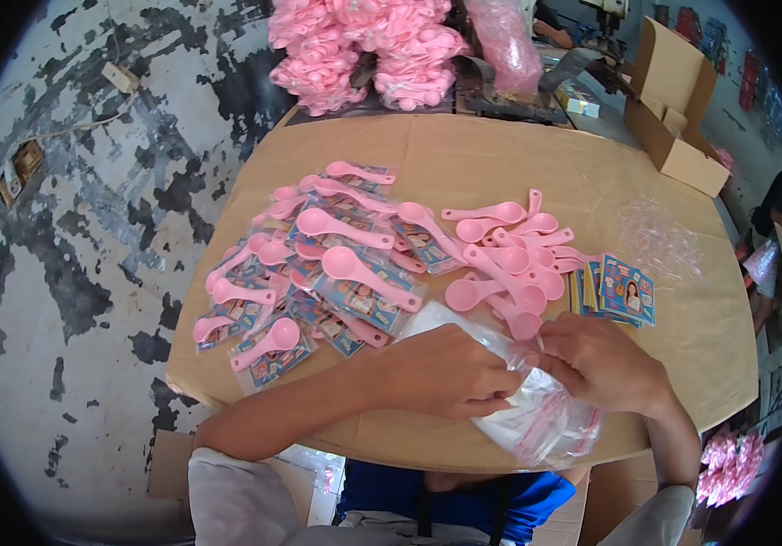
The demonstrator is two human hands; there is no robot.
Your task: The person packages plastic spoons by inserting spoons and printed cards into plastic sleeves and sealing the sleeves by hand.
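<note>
Clear bags [546, 426] lie at the desk's [710, 309] near edge, their long axis slanting from mid-desk toward the near right corner, red-striped end nearest the person. The left hand's [455, 371] fingers curl together over them, grip hidden; the right hand's [605, 362] fingers pinch clear film.

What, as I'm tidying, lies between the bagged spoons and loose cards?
Loose pink spoons lie between the bagged spoons and loose cards in the head view.
</note>
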